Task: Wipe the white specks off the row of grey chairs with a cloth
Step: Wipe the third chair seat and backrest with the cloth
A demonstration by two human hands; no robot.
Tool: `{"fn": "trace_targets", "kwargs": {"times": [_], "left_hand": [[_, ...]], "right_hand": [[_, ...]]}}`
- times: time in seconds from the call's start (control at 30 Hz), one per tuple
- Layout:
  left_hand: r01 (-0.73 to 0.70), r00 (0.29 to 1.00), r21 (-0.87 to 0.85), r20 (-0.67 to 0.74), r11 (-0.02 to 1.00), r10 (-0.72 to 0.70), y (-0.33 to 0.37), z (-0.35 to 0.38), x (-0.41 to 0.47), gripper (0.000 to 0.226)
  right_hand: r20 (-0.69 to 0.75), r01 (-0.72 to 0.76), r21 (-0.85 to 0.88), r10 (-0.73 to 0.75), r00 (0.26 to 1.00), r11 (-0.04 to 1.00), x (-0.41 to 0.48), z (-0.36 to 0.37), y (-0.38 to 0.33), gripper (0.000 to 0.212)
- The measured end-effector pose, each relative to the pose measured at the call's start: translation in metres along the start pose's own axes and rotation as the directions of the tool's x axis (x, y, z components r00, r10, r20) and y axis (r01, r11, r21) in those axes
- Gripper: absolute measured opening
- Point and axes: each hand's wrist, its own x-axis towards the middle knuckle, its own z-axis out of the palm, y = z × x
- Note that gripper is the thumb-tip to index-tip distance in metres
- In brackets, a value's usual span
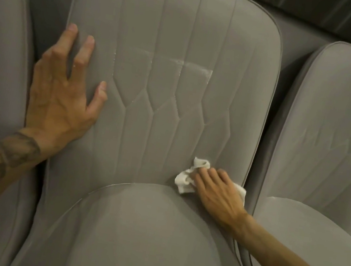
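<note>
While my left hand point(61, 94) lies flat, fingers spread wide, on the middle chair's backrest point(175, 41) to brace it, my right hand point(218, 190) presses the crumpled white cloth point(185, 180) low on that backrest; white specks point(181, 63) lie above the cloth.

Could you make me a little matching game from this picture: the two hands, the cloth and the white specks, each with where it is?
1 left hand
2 right hand
3 cloth
4 white specks

A across the middle of the backrest
B flat on the backrest's left edge
C holding the cloth
D bunched low on the backrest, by the seat

Pairs: 1-B, 2-C, 3-D, 4-A
</note>
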Motion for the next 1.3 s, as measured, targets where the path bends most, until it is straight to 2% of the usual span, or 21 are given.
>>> {"fn": "trace_targets", "kwargs": {"times": [0.07, 0.17, 0.27, 0.33, 0.37, 0.5, 0.57, 0.63, 0.67, 0.73, 0.77, 0.8, 0.9, 0.97, 1.03, 1.07, 1.17, 1.2, 1.23, 1.3], "left_hand": [[-0.001, 1.0, 0.005, 0.003, 1.0, 0.001, -0.001, 0.0, 0.001, 0.069], [0.004, 1.0, 0.003, 0.003, 1.0, -0.004, 0.0, 0.0, 0.0, 0.069], [-0.004, 1.0, 0.008, 0.001, 1.0, 0.004, -0.001, 0.0, 0.0, 0.069], [0.0, 1.0, 0.007, 0.013, 1.0, 0.0, -0.001, 0.0, 0.001, 0.069], [0.001, 1.0, 0.003, 0.013, 1.0, -0.001, 0.0, 0.0, 0.001, 0.07], [0.002, 1.0, 0.001, 0.014, 1.0, -0.002, 0.0, -0.001, 0.001, 0.069], [0.006, 1.0, -0.003, 0.02, 1.0, -0.006, 0.001, -0.002, 0.001, 0.069], [0.006, 1.0, 0.003, 0.021, 1.0, -0.006, 0.002, -0.002, 0.003, 0.07], [0.002, 1.0, 0.009, 0.022, 1.0, -0.003, 0.002, -0.002, 0.003, 0.069], [-0.001, 1.0, 0.015, 0.018, 1.0, 0.001, 0.002, -0.003, 0.003, 0.069], [-0.005, 1.0, 0.014, 0.017, 1.0, 0.004, 0.002, -0.003, 0.003, 0.068], [-0.008, 1.0, 0.011, 0.018, 1.0, 0.008, 0.002, -0.003, 0.002, 0.068], [-0.01, 1.0, 0.007, 0.025, 1.0, 0.01, 0.002, -0.004, 0.003, 0.069], [0.003, 1.0, 0.001, 0.024, 1.0, -0.003, 0.003, -0.005, 0.003, 0.069], [0.006, 1.0, -0.007, 0.022, 1.0, -0.006, 0.004, -0.005, 0.003, 0.069], [0.005, 1.0, -0.006, 0.021, 1.0, -0.005, 0.004, -0.004, 0.003, 0.069], [0.007, 1.0, -0.001, 0.023, 1.0, -0.007, 0.003, -0.003, 0.003, 0.069], [0.003, 1.0, 0.001, 0.023, 1.0, -0.003, 0.003, -0.003, 0.002, 0.069], [-0.001, 1.0, 0.003, 0.023, 1.0, 0.001, 0.003, -0.003, 0.002, 0.069], [-0.007, 1.0, 0.0, 0.029, 1.0, 0.007, 0.002, -0.003, 0.002, 0.069]], "right_hand": [[-0.075, -0.137, 0.009, 0.137, 0.988, 0.991, 0.026, -0.011, 0.029, 0.025], [-0.248, -0.337, 0.037, 0.335, 0.909, 0.941, 0.085, -0.036, 0.078, 0.021], [-0.386, -0.533, 0.121, 0.534, 0.752, 0.838, 0.132, -0.048, 0.096, 0.021], [-0.419, -0.63, 0.181, 0.639, 0.645, 0.755, 0.139, -0.044, 0.082, 0.026], [-0.407, -0.636, 0.2, 0.653, 0.638, 0.746, 0.136, -0.039, 0.071, 0.026], [-0.345, -0.512, 0.171, 0.538, 0.769, 0.842, 0.123, -0.036, 0.061, 0.021], [-0.408, -0.503, 0.137, 0.511, 0.756, 0.853, 0.14, -0.046, 0.084, 0.021], [-0.501, -0.562, 0.145, 0.55, 0.668, 0.814, 0.172, -0.06, 0.114, 0.027], [-0.539, -0.606, 0.177, 0.592, 0.6, 0.775, 0.188, -0.068, 0.127, 0.029], [-0.569, -0.672, 0.266, 0.675, 0.469, 0.691, 0.209, -0.074, 0.132, 0.032], [-0.566, -0.675, 0.3, 0.695, 0.442, 0.674, 0.21, -0.071, 0.125, 0.032], [-0.554, -0.658, 0.314, 0.694, 0.459, 0.685, 0.206, -0.066, 0.113, 0.03], [-0.472, -0.514, 0.255, 0.569, 0.673, 0.819, 0.176, -0.048, 0.073, 0.021], [-0.455, -0.416, 0.207, 0.463, 0.761, 0.886, 0.171, -0.051, 0.081, 0.019], [-0.501, -0.397, 0.176, 0.429, 0.752, 0.901, 0.188, -0.063, 0.105, 0.021], [-0.53, -0.439, 0.179, 0.462, 0.711, 0.881, 0.2, -0.07, 0.118, 0.023], [-0.567, -0.616, 0.279, 0.644, 0.514, 0.737, 0.225, -0.078, 0.122, 0.029], [-0.561, -0.627, 0.314, 0.672, 0.483, 0.713, 0.223, -0.073, 0.11, 0.029], [-0.545, -0.606, 0.331, 0.671, 0.503, 0.723, 0.216, -0.065, 0.093, 0.028], [-0.505, -0.493, 0.294, 0.571, 0.648, 0.819, 0.196, -0.054, 0.065, 0.026]]}}
